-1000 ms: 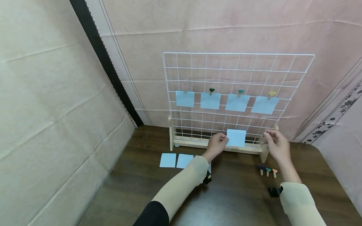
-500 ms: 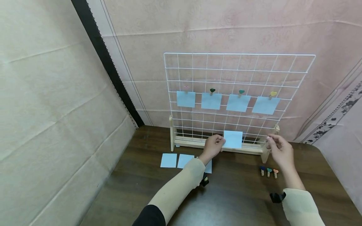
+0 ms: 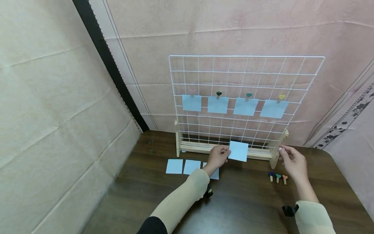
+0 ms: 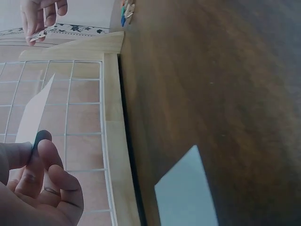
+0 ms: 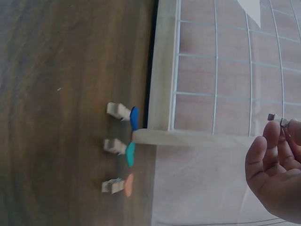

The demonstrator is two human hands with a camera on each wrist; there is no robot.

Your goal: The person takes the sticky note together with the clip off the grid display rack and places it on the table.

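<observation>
A square of light blue paper (image 3: 238, 151) is pinched at its left edge between the thumb and fingers of my left hand (image 3: 217, 158), in front of the rack's lower part. My right hand (image 3: 294, 163) pinches a small wooden clothespin (image 5: 277, 119), by the rack's right foot; most of it is covered by the fingers. Behind the hands stands a white wire grid rack (image 3: 216, 71) on a wooden base (image 3: 198, 147). Across its middle hang several blue papers (image 3: 218, 104), each under a heart-topped clothespin, such as a yellow one (image 3: 281, 97).
Three blue papers (image 3: 174, 166) lie in a row on the brown table (image 3: 239, 201), the rightmost partly behind the left wrist. Right of the rack's base lie three clothespins with hearts in blue (image 5: 134, 117), teal (image 5: 130, 154) and orange (image 5: 128, 184). A fabric wall rises behind the rack.
The left hand has brought its paper down and slightly left, away from the grid's lower rows. My right hand has moved a little down and right, still pinching the clothespin.
</observation>
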